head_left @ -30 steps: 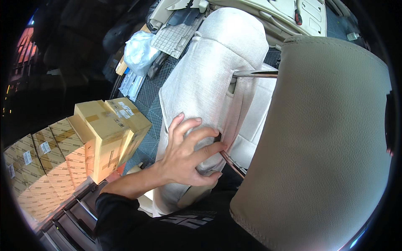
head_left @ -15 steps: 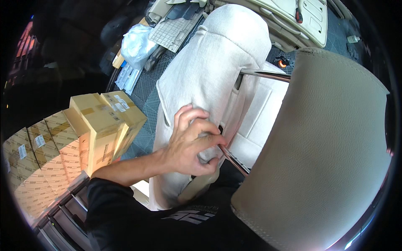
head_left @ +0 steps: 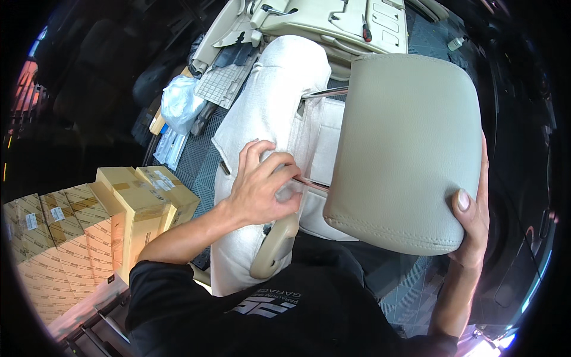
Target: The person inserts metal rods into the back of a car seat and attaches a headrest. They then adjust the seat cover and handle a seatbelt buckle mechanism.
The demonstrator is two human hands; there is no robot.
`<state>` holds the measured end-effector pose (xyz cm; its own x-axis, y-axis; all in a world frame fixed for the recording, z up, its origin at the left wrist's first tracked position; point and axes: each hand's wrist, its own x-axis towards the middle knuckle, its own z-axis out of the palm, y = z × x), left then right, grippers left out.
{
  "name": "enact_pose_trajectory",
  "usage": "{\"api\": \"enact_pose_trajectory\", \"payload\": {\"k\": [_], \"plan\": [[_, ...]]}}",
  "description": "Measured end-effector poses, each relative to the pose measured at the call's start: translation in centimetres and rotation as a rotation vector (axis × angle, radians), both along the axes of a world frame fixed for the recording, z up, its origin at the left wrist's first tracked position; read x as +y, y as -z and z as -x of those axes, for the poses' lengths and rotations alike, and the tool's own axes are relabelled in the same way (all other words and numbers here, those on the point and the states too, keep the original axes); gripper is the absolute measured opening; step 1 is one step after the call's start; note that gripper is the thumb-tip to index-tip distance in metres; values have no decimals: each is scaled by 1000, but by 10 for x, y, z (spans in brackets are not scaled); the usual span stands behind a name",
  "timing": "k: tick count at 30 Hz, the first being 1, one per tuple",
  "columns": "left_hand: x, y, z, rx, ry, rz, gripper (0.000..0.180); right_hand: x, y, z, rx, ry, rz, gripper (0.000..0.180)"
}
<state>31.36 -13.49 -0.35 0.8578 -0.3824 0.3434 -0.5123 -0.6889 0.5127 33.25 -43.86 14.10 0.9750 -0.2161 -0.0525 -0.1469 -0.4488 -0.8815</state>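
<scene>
A beige leather headrest (head_left: pixel 410 149) stands off the upper edge of a seat back wrapped in a white fabric cover (head_left: pixel 279 77). Two metal posts link them: the far post (head_left: pixel 326 93) runs into a slot in the cover, and the near post (head_left: pixel 314 185) enters beside my left fingertips. My right hand (head_left: pixel 473 223) grips the headrest's outer end, thumb on the upper face and fingers behind. My left hand (head_left: pixel 262 187) lies over the cover with bent fingers, index finger and thumb closed in around the near post's base. A beige plastic side trim (head_left: pixel 276 247) shows below it.
Cardboard boxes (head_left: pixel 140 196) are stacked at the left. Beyond the seat lie a clear plastic bag (head_left: pixel 184 104), a grey gridded panel (head_left: pixel 223 83) and a beige interior panel (head_left: pixel 309 27) with a screwdriver (head_left: pixel 366 30) on it. A dark car body (head_left: pixel 517 238) borders the right.
The headrest appears lower and farther from my body, and its far end has shifted left. My right hand has come into view on it. My left hand stays by the near post.
</scene>
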Motion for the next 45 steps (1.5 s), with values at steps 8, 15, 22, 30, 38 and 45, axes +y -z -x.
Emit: {"api": "enact_pose_trajectory", "payload": {"k": [8, 15, 22, 30, 38, 45], "plan": [[-2, 5, 0, -1, 34, 6, 36, 6, -18, -22, 32, -56, 0, 107], [2, -13, -3, 23, -74, -71, 49, 18, -28, -35, 128, -128, 105, 104], [19, -4, -4, 76, 93, -22, 58, 19, -26, -29, 125, -52, 328, 111], [8, 3, -7, 47, 42, -14, 48, 9, -12, -29, -21, -87, 323, 119], [10, 8, -21, 72, 81, -41, 34, -28, -11, -33, -125, -251, 455, 112], [3, 10, -4, -8, -40, -23, 31, 14, -16, -41, -228, -275, 325, 103]]}}
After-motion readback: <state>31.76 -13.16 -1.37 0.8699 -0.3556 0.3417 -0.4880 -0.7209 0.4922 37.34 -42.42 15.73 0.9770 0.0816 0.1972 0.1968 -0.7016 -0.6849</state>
